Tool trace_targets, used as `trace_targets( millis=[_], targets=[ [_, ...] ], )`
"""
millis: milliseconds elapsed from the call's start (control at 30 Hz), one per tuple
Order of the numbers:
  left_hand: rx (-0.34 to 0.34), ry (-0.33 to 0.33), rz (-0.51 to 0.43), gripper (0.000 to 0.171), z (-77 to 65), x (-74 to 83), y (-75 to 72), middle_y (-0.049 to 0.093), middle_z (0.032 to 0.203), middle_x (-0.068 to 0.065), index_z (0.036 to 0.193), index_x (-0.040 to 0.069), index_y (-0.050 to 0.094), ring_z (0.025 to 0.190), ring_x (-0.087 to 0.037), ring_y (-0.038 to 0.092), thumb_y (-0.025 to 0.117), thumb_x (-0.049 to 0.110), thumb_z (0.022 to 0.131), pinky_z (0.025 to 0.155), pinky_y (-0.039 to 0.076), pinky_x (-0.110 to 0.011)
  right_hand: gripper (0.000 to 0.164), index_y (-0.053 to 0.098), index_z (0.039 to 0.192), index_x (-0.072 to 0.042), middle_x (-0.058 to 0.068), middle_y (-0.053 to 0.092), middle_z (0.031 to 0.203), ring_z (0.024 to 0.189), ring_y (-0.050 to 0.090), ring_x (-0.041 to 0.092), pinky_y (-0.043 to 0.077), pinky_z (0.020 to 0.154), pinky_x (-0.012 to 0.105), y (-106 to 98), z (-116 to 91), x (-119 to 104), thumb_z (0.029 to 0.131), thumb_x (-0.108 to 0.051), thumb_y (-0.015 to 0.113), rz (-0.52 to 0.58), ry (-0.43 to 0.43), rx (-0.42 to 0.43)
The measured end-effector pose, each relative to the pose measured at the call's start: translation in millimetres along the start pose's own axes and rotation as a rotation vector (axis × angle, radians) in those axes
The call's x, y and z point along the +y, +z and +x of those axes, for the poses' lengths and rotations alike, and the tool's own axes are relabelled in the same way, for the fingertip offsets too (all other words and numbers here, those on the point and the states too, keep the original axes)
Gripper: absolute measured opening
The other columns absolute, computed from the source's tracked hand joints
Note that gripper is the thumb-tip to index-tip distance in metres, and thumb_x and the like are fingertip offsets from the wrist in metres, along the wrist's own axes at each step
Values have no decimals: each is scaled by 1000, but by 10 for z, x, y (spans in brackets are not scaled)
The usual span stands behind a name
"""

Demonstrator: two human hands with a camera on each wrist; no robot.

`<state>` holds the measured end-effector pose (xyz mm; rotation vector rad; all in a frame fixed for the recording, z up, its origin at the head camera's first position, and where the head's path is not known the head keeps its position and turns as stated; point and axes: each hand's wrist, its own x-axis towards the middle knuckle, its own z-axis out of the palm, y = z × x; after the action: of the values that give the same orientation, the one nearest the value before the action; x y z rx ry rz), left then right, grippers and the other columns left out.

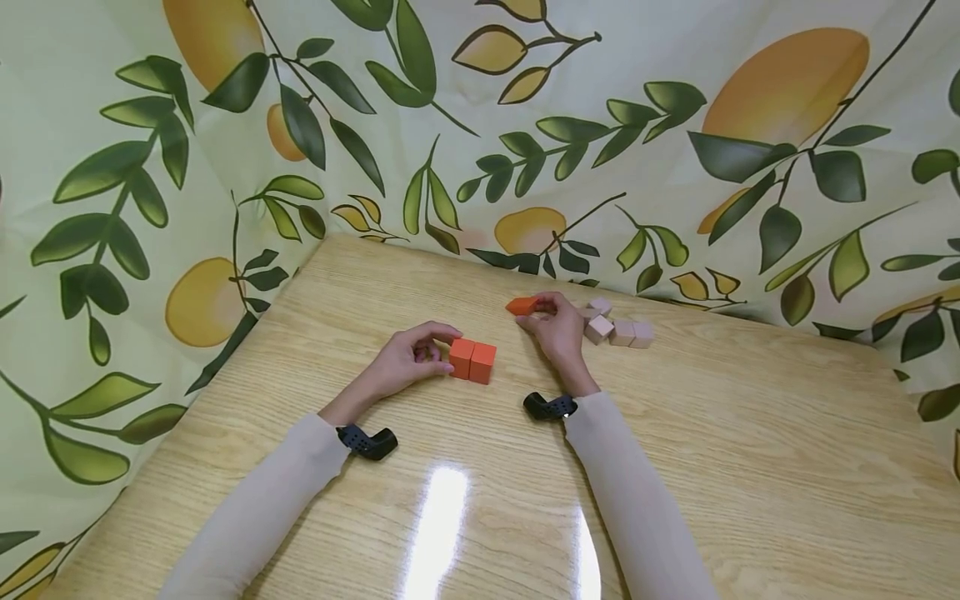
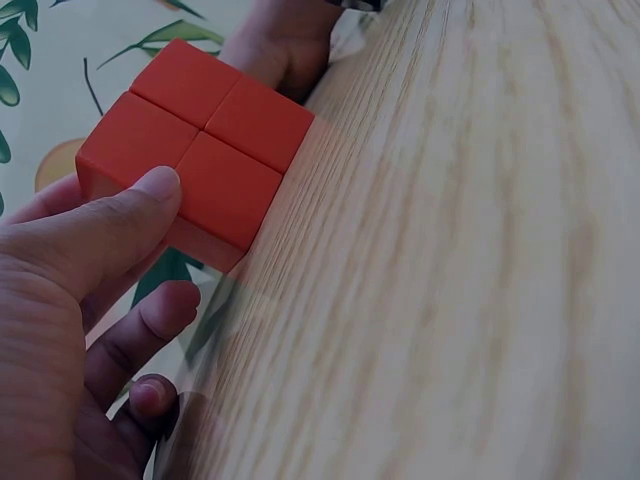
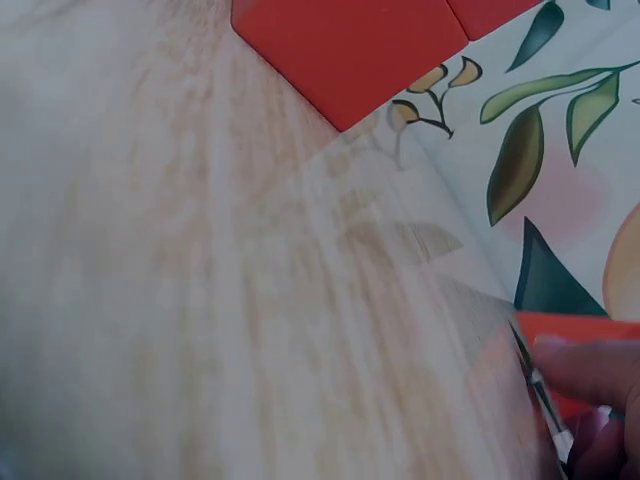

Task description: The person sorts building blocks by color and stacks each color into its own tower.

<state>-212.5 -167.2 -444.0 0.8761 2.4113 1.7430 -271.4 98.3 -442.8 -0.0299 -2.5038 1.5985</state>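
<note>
left hand (image 1: 401, 360) pinches side-by-side red cubes (image 1: 482, 363).

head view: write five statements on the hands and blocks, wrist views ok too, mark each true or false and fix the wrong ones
1. The left hand pinches the orange-red cubes. True.
2. In the head view, the pale cubes lie left of the orange-red cubes. False: they lie to the right.
3. The right hand holds an orange-red block apart from the orange-red cubes. True.
4. In the left wrist view, the side of the orange-red cubes under the thumb shows nine squares. False: it shows four, two by two.
5. A black device is worn at each wrist. True.
</note>
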Motion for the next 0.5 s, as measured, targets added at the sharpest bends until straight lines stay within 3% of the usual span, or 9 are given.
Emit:
trace_targets(
  millis=[233,500],
  targets=[
    [-7,4,0,44,-1,-22,-7,64,108,0,123,18,62,68,-18,50,76,10,82,57,36,-24,42,60,115,-3,13,64,107,88,58,24,45,76,29,-30,-39,29,79,-10,79,62,1,-39],
    [-4,-8,-12,46,11,5,15,64,109,-8,124,9,60,68,-20,49,75,2,81,57,36,-25,43,56,119,-3,13,60,111,93,58,24,47,74,27,-88,-70,5,82,-10,76,113,19,-92]
  ],
)
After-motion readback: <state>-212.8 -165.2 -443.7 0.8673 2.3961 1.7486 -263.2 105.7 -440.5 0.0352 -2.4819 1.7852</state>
